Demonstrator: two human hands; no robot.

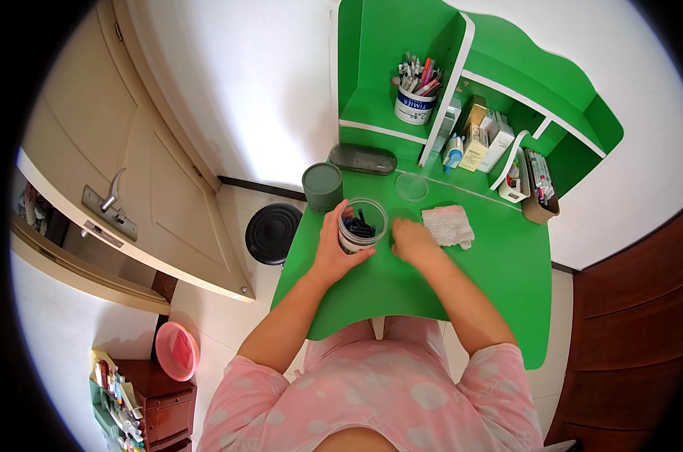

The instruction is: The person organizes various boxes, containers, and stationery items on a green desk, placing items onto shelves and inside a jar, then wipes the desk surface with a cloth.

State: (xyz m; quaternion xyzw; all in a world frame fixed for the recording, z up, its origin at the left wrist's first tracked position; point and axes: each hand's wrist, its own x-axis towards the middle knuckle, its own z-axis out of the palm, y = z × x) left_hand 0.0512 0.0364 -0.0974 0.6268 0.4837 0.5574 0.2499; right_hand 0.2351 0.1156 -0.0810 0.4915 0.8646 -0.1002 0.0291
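My left hand [332,252] is wrapped around a clear round jar [365,245], tilted so that its open mouth faces me. Inside lie several short dark sticks [360,224], too small to name exactly. To the right of the jar, my right hand [413,241] rests low over the green desk [477,294] with its fingers curled in; whatever they hold, if anything, is hidden. Beside that hand lies a crumpled pale cloth [448,226]. A flat transparent disc like a jar lid [411,187] sits just beyond both hands.
A dark green canister [322,187] and a long dark case [362,159] stand at the desk's back left. Green shelves hold a pen tub [416,105], small boxes [475,147] and a brown pen holder [541,203]. On the floor at left are a black round stool [276,234] and pink basin [177,352].
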